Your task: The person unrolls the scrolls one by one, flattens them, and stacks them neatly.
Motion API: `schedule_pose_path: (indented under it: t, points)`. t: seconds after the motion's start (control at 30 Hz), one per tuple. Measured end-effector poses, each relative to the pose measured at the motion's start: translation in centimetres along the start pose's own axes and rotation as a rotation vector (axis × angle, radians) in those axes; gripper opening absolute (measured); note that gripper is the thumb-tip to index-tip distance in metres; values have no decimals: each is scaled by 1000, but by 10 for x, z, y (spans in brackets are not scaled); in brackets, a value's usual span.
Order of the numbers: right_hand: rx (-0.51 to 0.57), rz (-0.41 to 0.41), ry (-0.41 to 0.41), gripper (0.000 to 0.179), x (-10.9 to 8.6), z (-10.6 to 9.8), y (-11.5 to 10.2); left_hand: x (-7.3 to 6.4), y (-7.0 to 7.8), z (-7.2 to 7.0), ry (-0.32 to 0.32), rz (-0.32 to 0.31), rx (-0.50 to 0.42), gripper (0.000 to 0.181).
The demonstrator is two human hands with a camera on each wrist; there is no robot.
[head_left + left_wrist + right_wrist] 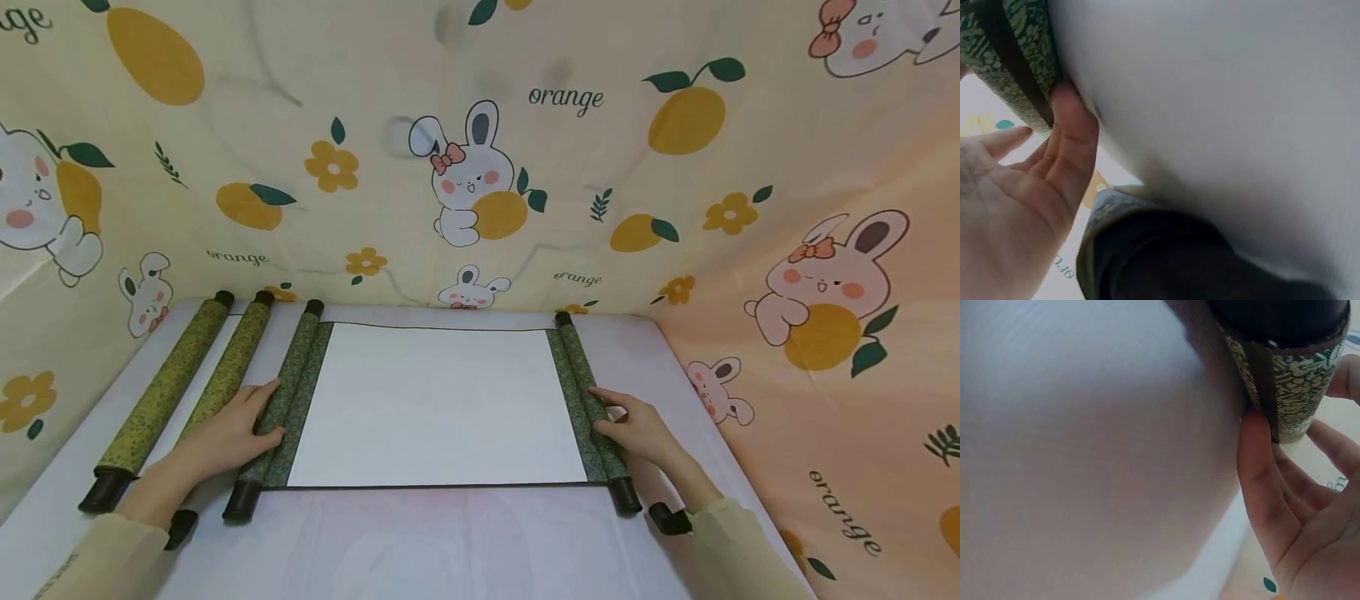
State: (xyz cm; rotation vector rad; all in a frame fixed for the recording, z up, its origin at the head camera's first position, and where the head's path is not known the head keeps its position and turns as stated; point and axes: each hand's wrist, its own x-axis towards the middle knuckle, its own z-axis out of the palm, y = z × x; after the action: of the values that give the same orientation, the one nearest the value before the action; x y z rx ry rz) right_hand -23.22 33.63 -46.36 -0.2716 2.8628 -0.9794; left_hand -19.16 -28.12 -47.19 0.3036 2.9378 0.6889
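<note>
A green-patterned scroll point(300, 346) lies partly unrolled, its white paper point(442, 408) spread flat between two rollers with black end knobs. My left hand point(228, 429) grips the left roller, thumb on the near inner side. On the right roller point(576, 350), my right hand point(637, 425) holds from the outer side with thumb and fingers. The left wrist view has fingers point(1075, 131) curled against the patterned roller point(1032, 44). Fingers point(1257, 456) likewise wrap the roller point(1300, 384) in the right wrist view, below its black knob point(1285, 319).
Two rolled yellow-green scrolls, an outer one point(161, 392) and an inner one point(232, 362), lie left of the spread scroll; my left hand partly covers the inner one. The white tabletop point(420, 542) meets a cloth backdrop point(360, 100) printed with rabbits and oranges.
</note>
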Motion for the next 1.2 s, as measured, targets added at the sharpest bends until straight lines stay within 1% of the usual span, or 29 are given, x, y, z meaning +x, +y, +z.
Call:
schedule_pose_path:
  t: [0.13,0.3,0.47,0.6,0.73,0.9,1.2]
  points:
    - [-25,1,12,61,0,1,-2,-1,0,1,25,34,-15,82]
    - [-62,-13,30,64,2,1,-5,-1,1,0,37,39,-12,80]
    - [-61,-12,29,65,5,2,-7,0,0,-1,50,47,-13,79]
    - [-72,-8,32,65,10,3,-6,3,0,-1,56,47,-14,78]
    - [-83,-9,37,65,15,5,-4,9,-1,-4,58,67,-16,77]
    - [-82,-16,51,63,21,5,-2,16,-2,-5,47,69,-11,76]
    - [-85,-10,35,64,21,8,-8,14,7,-6,12,47,20,76]
